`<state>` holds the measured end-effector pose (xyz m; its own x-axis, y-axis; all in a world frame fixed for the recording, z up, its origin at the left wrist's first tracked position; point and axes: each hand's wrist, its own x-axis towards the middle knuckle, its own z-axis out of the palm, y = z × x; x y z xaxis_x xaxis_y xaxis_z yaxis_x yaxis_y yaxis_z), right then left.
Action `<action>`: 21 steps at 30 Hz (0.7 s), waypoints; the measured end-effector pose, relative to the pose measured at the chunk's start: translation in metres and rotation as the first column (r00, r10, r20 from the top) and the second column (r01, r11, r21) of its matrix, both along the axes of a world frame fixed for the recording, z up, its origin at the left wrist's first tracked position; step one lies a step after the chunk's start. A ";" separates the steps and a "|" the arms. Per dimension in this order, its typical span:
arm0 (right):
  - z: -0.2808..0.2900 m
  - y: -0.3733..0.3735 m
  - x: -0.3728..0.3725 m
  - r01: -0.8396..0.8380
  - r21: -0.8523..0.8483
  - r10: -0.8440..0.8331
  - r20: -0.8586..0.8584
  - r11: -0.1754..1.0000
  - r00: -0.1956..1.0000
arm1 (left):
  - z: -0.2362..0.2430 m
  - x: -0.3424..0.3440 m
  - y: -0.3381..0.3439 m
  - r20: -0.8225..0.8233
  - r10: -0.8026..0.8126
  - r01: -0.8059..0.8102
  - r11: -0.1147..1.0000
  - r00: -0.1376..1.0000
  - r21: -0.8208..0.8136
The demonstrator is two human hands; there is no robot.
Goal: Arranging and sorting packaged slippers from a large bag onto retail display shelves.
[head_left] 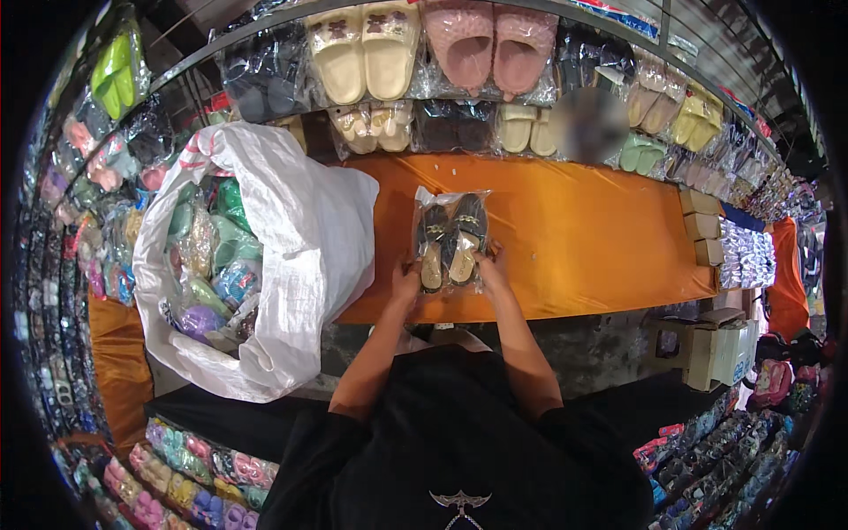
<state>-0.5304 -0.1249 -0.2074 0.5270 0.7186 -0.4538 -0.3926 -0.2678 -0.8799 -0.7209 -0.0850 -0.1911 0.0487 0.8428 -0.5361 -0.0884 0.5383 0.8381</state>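
Note:
A clear plastic bag holds a pair of dark sandals (465,231) with light insoles and gold trim on the straps. It is over the orange-covered table (583,238), toes pointing away from me. My left hand (406,278) grips the bag's near left edge. On the near right side, my right hand (491,267) has its fingers closed on the same bag. Left of them, a large white woven sack (300,238) stands with its mouth wide, and packaged footwear (216,243) in green, blue and purple fills it.
Racks of bagged slippers (446,44) hang beyond the table, and more rows (203,473) lie behind me on both sides. Small cardboard boxes (702,225) are stacked at the table's right end. A larger carton (707,349) stands below them.

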 end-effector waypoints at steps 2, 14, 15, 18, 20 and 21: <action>0.011 -0.004 0.005 -0.133 -0.009 0.133 -0.031 0.991 0.991 | -0.011 0.000 0.001 0.016 -0.015 0.016 0.997 1.000 -0.080; -0.029 -0.025 0.007 -0.321 -0.174 0.258 -0.311 0.931 0.915 | -0.060 -0.017 -0.011 0.465 0.034 0.141 0.931 0.885 -0.337; -0.032 -0.027 0.003 -0.388 -0.135 0.326 -0.338 0.912 0.883 | -0.065 -0.022 -0.016 0.516 -0.001 0.235 0.891 0.857 -0.388; -0.037 -0.033 0.000 -0.393 -0.038 0.365 -0.300 0.919 0.881 | -0.058 -0.023 -0.020 0.544 -0.071 0.384 0.784 0.836 -0.488; -0.027 -0.036 0.006 -0.480 -0.214 0.383 -0.373 0.851 0.845 | -0.049 -0.023 -0.023 0.517 -0.108 0.423 0.724 0.849 -0.544; -0.039 -0.039 0.007 -0.478 -0.213 0.380 -0.376 0.852 0.845 | -0.044 -0.021 -0.024 0.482 -0.110 0.411 0.702 0.869 -0.581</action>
<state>-0.5233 -0.1642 -0.2463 -0.0069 0.6491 -0.7606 -0.4145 -0.6941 -0.5886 -0.7422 -0.1088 -0.2356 0.5356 0.2095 -0.8181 -0.0859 0.9772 0.1940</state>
